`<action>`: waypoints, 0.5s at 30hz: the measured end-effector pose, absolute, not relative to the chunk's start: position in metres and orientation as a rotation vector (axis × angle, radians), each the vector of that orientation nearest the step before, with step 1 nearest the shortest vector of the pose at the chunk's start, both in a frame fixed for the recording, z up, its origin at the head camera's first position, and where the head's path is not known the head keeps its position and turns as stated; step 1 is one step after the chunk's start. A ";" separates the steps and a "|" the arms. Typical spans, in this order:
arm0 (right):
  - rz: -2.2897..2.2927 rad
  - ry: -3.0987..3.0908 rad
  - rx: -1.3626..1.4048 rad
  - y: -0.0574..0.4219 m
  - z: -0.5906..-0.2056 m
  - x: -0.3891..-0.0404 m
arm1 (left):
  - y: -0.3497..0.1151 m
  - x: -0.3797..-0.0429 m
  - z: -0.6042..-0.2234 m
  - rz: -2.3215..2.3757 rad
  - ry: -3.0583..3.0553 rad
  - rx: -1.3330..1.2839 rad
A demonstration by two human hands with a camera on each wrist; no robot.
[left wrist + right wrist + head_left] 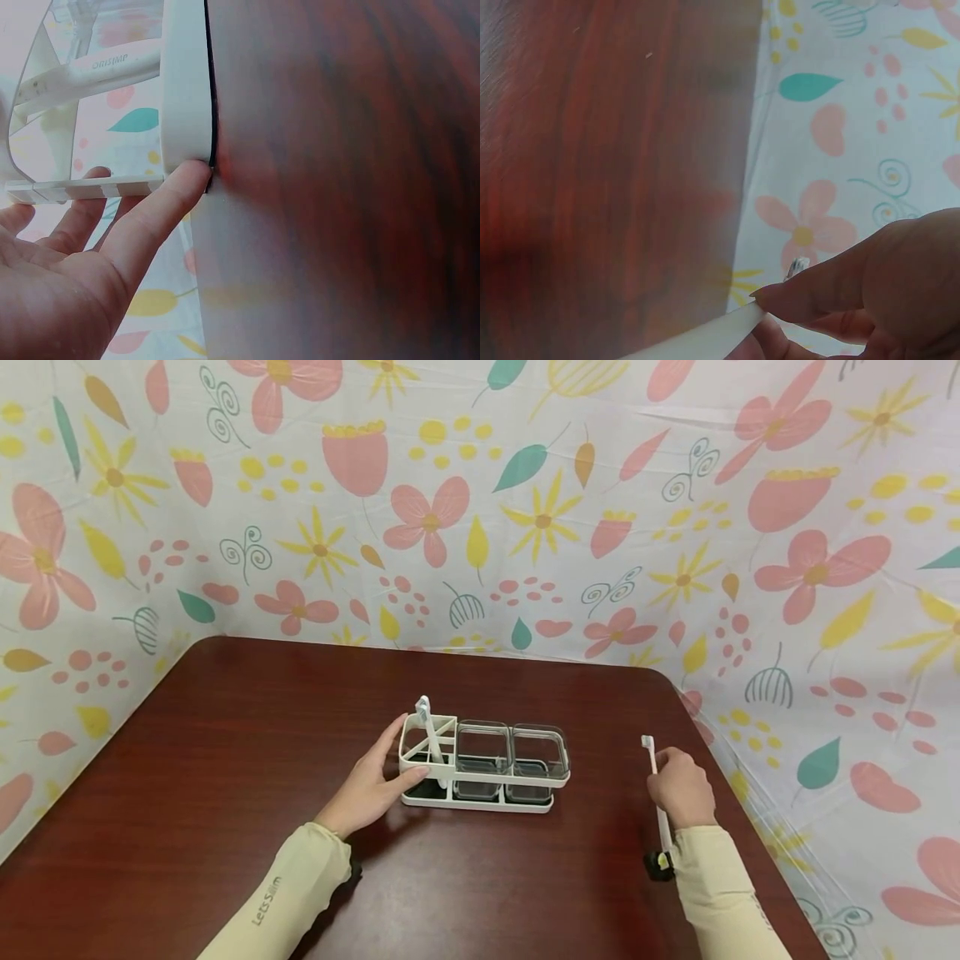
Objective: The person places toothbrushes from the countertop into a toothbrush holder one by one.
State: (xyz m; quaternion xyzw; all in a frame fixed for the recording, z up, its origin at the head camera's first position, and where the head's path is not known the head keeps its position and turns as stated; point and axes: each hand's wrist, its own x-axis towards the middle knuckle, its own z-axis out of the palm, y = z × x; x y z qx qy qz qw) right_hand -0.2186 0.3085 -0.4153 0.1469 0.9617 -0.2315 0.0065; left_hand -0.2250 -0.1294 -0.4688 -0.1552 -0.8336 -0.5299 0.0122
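A white toothbrush holder [487, 806] with two tiers stands on the table. Its left section has a white toothbrush [429, 733] leaning in it, also visible in the left wrist view with lettering on the handle [112, 64]. Two clear cups [482, 747] fill the other sections. My left hand [367, 789] grips the holder's left end, thumb at the front and fingers round the back. Off to the right, my right hand [682, 787] pinches a second white toothbrush [663, 831], bristles pointing away from me. In the right wrist view, thumb and fingers [817, 292] close on its handle.
The dark red-brown table [247, 760] has rounded far corners. A floral cloth [480, 527] hangs behind it and along both sides. The table's right edge runs close beside my right hand. A small black device [658, 866] sits at the right wrist.
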 end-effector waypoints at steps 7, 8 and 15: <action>-0.781 3.068 0.438 0.296 -0.403 -0.218 | -0.129 -0.225 -0.470 -1.644 -2.582 -0.497; -0.791 3.080 0.440 0.294 -0.401 -0.218 | -0.129 -0.226 -0.470 -1.639 -2.580 -0.502; -0.835 3.208 0.398 0.284 -0.394 -0.218 | -0.129 -0.225 -0.470 -1.636 -2.580 -0.500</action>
